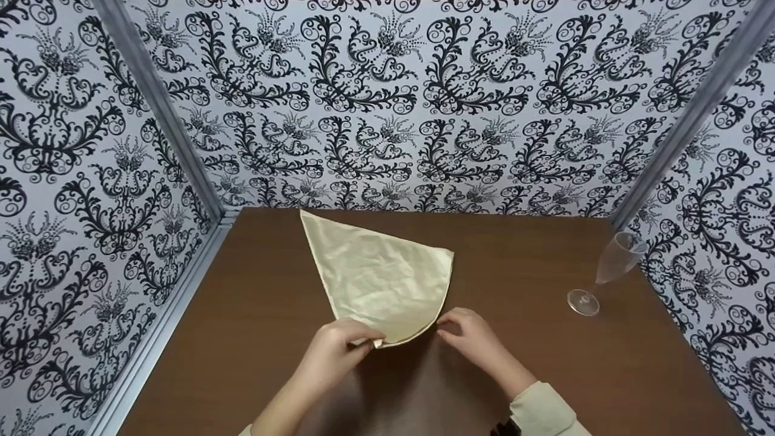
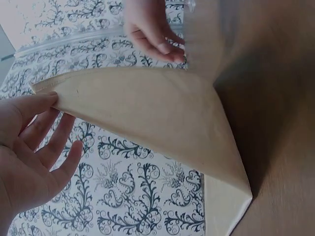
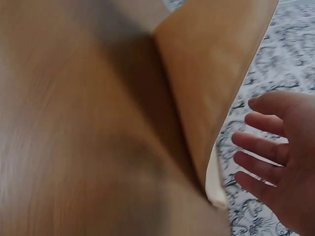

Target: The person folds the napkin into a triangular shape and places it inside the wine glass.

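On the left, the brown wood-grained table (image 1: pixel 514 272) is being edged by a grey metal rail (image 1: pixel 162 324), and a stretch of tabletop is being shown between rail and cloth. The near corner of the pale-yellow, sheeny cloth (image 1: pixel 381 272) is being pinched by the thumb and fingers of the left hand (image 1: pixel 339 348); mid-table, 1 pointed corner is being directed rearward and the curved near edge is being raised off the wood. Just beside its right edge, the right hand (image 1: pixel 472 336) is being held with fingers apart. Farther right, across more tabletop, space is being taken by 1 clear stemmed glass (image 1: pixel 619 260), near the scroll-patterned wall (image 1: pixel 720 242).
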`<state>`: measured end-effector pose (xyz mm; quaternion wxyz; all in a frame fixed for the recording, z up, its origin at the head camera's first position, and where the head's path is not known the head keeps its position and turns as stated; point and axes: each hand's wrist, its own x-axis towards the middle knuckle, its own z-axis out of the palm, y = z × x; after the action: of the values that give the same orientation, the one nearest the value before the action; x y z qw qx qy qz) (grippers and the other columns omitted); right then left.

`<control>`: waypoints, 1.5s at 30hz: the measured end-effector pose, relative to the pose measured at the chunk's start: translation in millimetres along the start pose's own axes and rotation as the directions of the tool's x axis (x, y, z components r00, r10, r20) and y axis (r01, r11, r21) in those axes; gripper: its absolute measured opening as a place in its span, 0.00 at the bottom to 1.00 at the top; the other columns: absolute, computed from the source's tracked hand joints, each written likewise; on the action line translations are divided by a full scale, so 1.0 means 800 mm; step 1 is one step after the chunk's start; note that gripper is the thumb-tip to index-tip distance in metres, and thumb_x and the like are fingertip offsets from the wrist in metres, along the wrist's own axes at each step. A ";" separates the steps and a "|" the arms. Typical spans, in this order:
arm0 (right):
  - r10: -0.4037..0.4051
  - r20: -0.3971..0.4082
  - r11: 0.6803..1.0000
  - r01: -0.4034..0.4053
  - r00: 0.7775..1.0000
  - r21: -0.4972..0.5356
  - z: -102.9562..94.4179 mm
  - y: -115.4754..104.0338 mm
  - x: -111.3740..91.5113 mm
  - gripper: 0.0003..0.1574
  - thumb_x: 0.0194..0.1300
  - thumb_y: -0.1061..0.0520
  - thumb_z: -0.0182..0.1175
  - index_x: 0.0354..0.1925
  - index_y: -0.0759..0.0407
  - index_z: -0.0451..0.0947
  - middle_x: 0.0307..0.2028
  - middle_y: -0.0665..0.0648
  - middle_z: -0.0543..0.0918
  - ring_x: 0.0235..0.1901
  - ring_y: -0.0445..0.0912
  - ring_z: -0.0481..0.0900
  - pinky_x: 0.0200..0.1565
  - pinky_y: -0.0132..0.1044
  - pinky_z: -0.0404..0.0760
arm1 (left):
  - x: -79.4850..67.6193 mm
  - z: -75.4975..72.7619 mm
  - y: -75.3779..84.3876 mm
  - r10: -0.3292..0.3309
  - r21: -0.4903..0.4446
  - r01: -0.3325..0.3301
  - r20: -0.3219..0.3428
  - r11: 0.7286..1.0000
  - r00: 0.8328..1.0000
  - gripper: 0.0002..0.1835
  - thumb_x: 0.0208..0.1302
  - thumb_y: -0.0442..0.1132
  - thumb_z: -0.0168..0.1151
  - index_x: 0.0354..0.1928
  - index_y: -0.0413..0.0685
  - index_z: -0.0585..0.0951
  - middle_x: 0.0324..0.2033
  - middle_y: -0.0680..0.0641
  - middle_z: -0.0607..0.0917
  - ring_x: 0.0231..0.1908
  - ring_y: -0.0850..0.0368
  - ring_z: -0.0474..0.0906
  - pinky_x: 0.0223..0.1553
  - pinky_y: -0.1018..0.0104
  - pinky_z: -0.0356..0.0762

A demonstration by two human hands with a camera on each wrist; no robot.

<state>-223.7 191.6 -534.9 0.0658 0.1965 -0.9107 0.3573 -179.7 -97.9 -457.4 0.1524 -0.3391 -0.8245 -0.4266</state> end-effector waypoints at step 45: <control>0.173 0.252 0.910 -0.057 0.952 -0.410 0.026 0.085 0.055 0.37 0.68 0.33 0.53 0.66 0.51 0.71 0.71 0.61 0.62 0.70 0.67 0.52 0.63 0.70 0.47 | -0.042 -0.078 -0.023 0.014 -0.006 -0.015 -0.167 1.000 0.986 0.19 0.42 0.15 0.68 0.30 0.47 0.86 0.29 0.53 0.85 0.33 0.56 0.81 0.41 0.80 0.71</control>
<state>-291.2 209.3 -581.1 -0.0479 0.1736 -0.9742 0.1360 -170.3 -170.2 -450.1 0.2228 -0.3087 -0.8047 -0.4555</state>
